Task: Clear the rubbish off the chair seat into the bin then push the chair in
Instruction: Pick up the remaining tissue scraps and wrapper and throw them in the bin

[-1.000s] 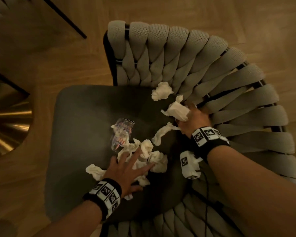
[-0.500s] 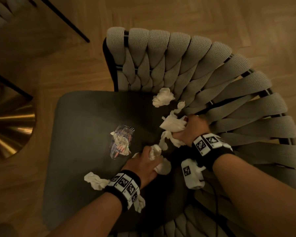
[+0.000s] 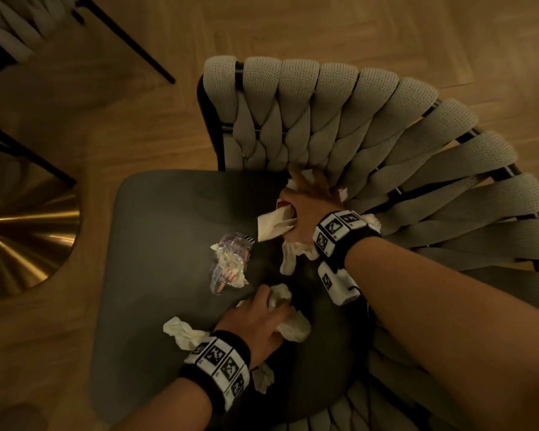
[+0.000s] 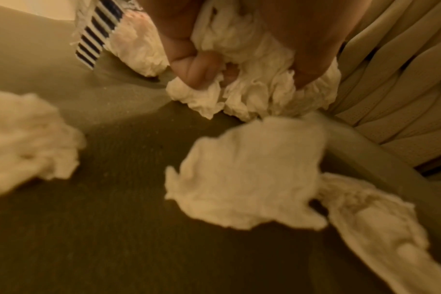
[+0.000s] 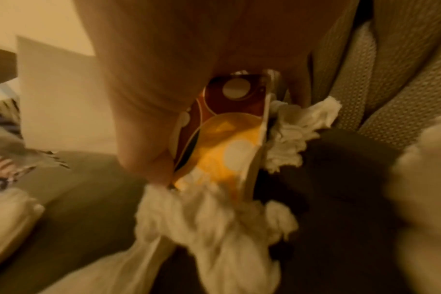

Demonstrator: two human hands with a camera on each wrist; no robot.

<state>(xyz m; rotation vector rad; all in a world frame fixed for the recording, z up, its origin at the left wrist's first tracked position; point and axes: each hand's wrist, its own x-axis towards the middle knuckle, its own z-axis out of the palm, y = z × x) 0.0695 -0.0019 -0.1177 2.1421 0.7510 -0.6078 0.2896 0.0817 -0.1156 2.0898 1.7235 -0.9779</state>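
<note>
The left hand (image 3: 255,321) rests near the front of the dark chair seat (image 3: 156,244), its fingers curled tight round a bunch of crumpled white tissues (image 4: 254,93) — the left wrist view shows the thumb (image 4: 196,69) pressed into the wad. The right hand (image 3: 305,209) is at the back of the seat, against the woven grey backrest (image 3: 339,119), fingers closed on a red-and-orange wrapper (image 5: 214,135) together with more white tissues (image 5: 209,216) that hang below the fist. Loose rubbish lies on the seat: a clear printed wrapper (image 3: 229,262) stuffed with tissue sits mid-seat, between the two hands, and a twisted tissue (image 3: 181,332) lies just left of the left wrist, with another scrap (image 3: 263,379) beside the wristband (image 3: 218,368).
</note>
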